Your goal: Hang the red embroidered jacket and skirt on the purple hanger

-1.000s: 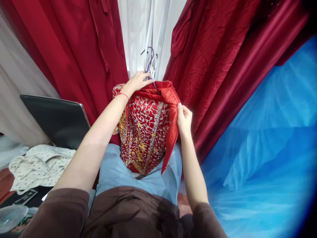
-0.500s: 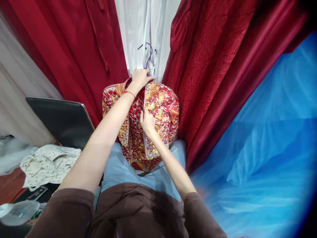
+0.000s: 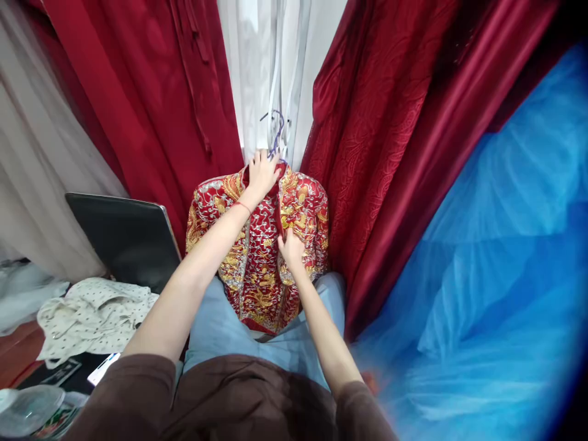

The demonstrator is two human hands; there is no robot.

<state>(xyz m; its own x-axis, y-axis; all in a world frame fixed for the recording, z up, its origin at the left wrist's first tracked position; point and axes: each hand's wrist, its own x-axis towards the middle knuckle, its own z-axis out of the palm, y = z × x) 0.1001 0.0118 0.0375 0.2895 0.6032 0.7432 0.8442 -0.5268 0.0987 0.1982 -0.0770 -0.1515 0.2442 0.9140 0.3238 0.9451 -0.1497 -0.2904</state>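
Note:
A red jacket (image 3: pixel 263 269) with dense gold and silver embroidery hangs upright in front of my knees, its front parted over an inner panel of the same pattern. At the top, the purple hook of a hanger (image 3: pixel 277 130) rises from its collar. My left hand (image 3: pixel 263 176), with a red string on the wrist, is closed over the collar just below the hook; its fingertips pass partly out of sight behind. Lower down, my right hand (image 3: pixel 292 250) pinches the front edge of the jacket on the right side, thumb on the left.
Red curtain-like garments (image 3: pixel 376 159) hang on both sides, with white straps (image 3: pixel 275 73) between them. Blue tulle (image 3: pixel 496 294) fills the right. To the left are a black chair back (image 3: pixel 122 236), a dotted white cloth (image 3: pixel 92 312), a phone (image 3: pixel 103 369) and a clear plastic container (image 3: pixel 32 407).
The jacket and hanger sit lower in view, and its right front panel hangs straighter. My right hand has shifted down and slightly right along the edge; my left hand stays at the collar.

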